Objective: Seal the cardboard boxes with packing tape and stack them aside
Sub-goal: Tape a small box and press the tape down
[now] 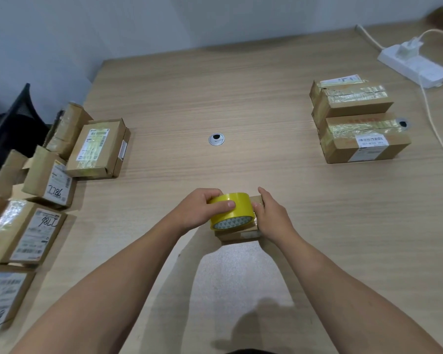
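Yellow tape roll [238, 213], in left grip [202, 213], rests on box [238, 235] right grip [274, 215] holds.

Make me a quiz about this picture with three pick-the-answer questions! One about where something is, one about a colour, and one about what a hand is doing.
1. Where on the light wooden table is the white plastic power strip?
A. At the near left corner
B. At the far right
C. In the middle, by the round hole

2. What colour is the round roll of packing tape?
A. Blue
B. Red
C. Yellow

3. What is the left hand doing?
A. Gripping the tape roll
B. Lying flat on the table
C. Waving in the air

Answers:
1 B: the strip lies by the table's far right edge.
2 C: the roll's band is bright yellow.
3 A: the thumb and fingers curl round the roll, which sits over a small brown cardboard box.
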The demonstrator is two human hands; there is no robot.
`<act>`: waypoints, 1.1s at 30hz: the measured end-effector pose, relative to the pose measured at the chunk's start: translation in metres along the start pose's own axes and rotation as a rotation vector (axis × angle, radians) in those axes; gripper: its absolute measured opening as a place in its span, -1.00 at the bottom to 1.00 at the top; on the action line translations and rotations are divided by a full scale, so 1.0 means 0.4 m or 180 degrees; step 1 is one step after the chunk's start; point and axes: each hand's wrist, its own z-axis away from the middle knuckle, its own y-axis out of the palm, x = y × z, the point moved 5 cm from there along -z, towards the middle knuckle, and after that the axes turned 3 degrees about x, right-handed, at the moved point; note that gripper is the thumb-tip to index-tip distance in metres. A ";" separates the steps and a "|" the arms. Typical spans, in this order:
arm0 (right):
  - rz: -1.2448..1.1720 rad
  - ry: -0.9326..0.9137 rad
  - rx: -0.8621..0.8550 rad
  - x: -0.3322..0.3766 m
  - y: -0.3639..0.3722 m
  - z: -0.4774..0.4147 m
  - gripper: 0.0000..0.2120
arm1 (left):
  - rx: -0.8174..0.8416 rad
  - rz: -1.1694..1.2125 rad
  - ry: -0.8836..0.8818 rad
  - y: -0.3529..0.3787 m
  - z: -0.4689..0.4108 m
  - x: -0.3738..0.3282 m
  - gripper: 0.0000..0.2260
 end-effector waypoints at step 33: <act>0.0142 -0.0328 -0.0238 0.004 0.036 -0.001 -0.89 | -0.0006 -0.2149 -0.0704 -0.133 0.026 0.095 -0.66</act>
